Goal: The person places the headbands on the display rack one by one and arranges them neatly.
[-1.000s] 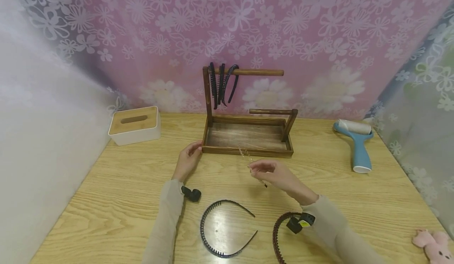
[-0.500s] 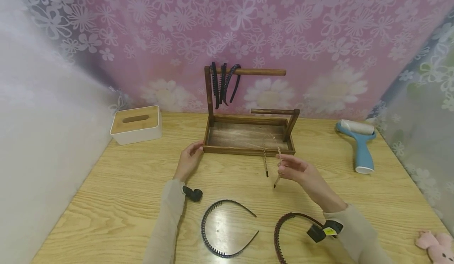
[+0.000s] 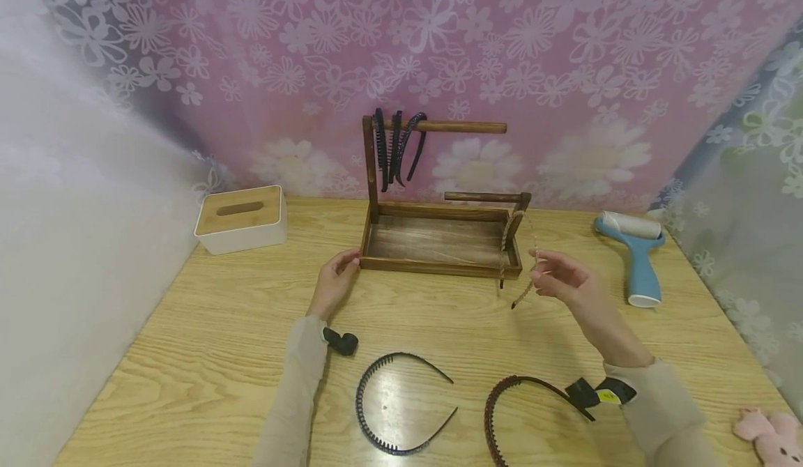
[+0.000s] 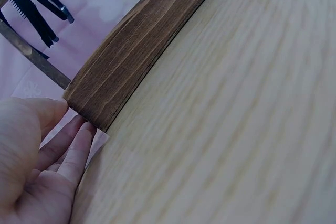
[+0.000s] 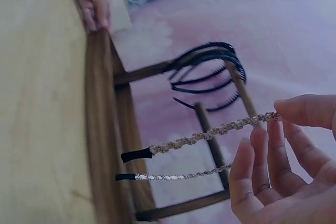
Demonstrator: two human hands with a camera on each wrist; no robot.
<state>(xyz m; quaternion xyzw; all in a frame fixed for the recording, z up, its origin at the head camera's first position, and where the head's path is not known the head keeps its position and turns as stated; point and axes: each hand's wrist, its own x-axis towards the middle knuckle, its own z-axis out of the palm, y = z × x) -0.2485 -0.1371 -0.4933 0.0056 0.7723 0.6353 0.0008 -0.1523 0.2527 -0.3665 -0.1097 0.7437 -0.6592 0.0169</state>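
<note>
My right hand (image 3: 580, 303) pinches a thin, beaded, gold-coloured headband (image 5: 202, 136) between thumb and fingers. Its arch points up and its dark-tipped ends hang down, in front of the right end of a brown wooden rack (image 3: 426, 266). In the right wrist view the other side of the band is partly behind my fingers. My left hand (image 3: 332, 286) holds the rack's left front corner, thumb and fingertips against the wood (image 4: 121, 61). Several dark toothed headbands (image 3: 394, 150) hang at the left of the rack's upper bar. The lower bar (image 3: 479, 196) carries nothing.
A dark toothed headband (image 3: 360, 401) and a reddish-brown one (image 3: 491, 411) lie on the table (image 3: 207, 355) in front. A tissue box (image 3: 241, 221) stands left of the rack. To the right lie a blue-handled lint roller (image 3: 640, 265) and a pink plush toy (image 3: 774, 439).
My right hand has carried the beaded headband rightward, from before the middle of the rack to its right end, and turned it arch up. My left hand stays on the corner.
</note>
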